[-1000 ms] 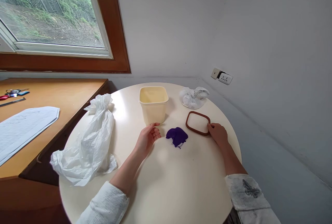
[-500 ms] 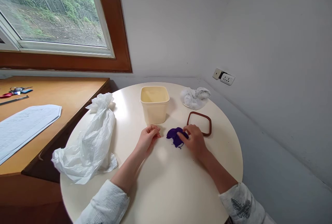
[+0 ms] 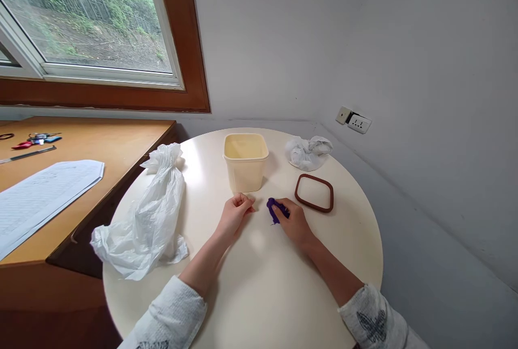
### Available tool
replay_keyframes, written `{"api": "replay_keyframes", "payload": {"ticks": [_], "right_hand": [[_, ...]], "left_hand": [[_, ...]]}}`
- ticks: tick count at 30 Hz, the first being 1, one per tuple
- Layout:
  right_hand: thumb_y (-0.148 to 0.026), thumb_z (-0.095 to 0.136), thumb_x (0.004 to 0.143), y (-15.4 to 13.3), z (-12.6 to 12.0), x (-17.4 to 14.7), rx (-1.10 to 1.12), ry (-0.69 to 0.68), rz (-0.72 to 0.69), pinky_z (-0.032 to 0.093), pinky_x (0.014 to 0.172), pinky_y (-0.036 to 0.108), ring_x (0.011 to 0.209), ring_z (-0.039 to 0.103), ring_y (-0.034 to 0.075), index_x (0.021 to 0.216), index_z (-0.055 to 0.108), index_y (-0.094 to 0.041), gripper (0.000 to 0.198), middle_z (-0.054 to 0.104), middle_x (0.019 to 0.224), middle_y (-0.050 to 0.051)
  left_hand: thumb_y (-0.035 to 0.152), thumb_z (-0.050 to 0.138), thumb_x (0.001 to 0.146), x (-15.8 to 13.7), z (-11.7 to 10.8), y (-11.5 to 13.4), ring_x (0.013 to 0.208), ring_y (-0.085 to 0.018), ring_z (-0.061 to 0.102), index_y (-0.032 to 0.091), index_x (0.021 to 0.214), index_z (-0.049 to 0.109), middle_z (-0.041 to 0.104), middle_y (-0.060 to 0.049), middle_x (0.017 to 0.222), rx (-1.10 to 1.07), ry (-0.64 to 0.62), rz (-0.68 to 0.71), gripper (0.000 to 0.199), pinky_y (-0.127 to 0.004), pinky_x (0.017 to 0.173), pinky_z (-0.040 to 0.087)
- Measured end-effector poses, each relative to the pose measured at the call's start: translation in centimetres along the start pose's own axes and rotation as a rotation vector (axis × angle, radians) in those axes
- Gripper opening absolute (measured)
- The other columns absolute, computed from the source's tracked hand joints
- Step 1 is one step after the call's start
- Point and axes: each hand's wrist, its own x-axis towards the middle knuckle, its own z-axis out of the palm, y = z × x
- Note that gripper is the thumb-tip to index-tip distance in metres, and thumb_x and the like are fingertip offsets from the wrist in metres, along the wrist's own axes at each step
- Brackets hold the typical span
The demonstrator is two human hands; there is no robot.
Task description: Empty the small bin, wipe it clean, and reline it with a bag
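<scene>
A crumpled purple cloth [image 3: 272,206] with frayed threads is bunched in my right hand [image 3: 294,222], its fingers and thumb closed around it just above the table. To the left, my left hand [image 3: 236,213] is closed in a pinch; a small reddish bit shows at the fingertips, too small to name. Directly behind my left hand stands a cream plastic bin [image 3: 245,170], open at the top. Right of my right hand lies a brown rounded-square frame [image 3: 332,198], flat on the table.
On the round cream table [image 3: 259,295], a white plastic bag [image 3: 156,219] lies at left and a knotted white bag [image 3: 305,154] at back right. The wooden desk [image 3: 133,136] on the left holds papers [image 3: 52,192], a pen [image 3: 30,155] and keys [image 3: 40,138]. A wall socket [image 3: 359,123] is at right.
My right fingers have closed on the purple cloth, which was spread wider and is now gathered up. The left hand stays pinched in about the same place. The view has shifted slightly.
</scene>
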Motion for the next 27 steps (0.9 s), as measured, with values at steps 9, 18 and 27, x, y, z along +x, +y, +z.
{"api": "replay_keyframes", "payload": {"ticks": [9,18,27], "right_hand": [[-0.039,0.066,0.067,-2.7,0.5,-0.2,0.995,-0.075,0.447,0.031,0.050,0.021,0.056,0.043,0.009,0.069,0.058,-0.017,0.024,0.052,0.062,-0.003],[-0.050,0.062,0.070,-2.7,0.0,-0.2,1.199,-0.119,0.619,0.040,0.056,0.023,0.061,0.050,0.012,0.071,0.061,-0.018,0.033,0.058,0.066,-0.001],[-0.025,0.067,0.064,-2.8,-0.4,-0.2,1.017,-0.065,0.518,0.035,0.054,0.021,0.060,0.046,0.009,0.071,0.061,-0.015,0.013,0.055,0.064,-0.003]], "left_hand": [[0.037,0.065,0.072,-0.5,0.7,0.0,0.082,-0.016,0.056,0.014,0.094,0.060,0.063,-0.006,0.089,0.120,-0.302,0.012,0.033,-0.026,0.074,0.041],[0.020,0.064,0.068,-0.5,0.5,0.1,0.063,-0.009,0.051,0.013,0.076,0.060,0.059,0.001,0.068,0.057,-0.315,-0.024,0.011,-0.021,0.061,0.036],[0.014,0.058,0.063,-0.5,0.3,0.8,0.061,-0.008,0.047,0.013,0.075,0.061,0.057,0.000,0.068,-0.057,-0.264,-0.056,0.013,-0.020,0.058,0.036]]}}
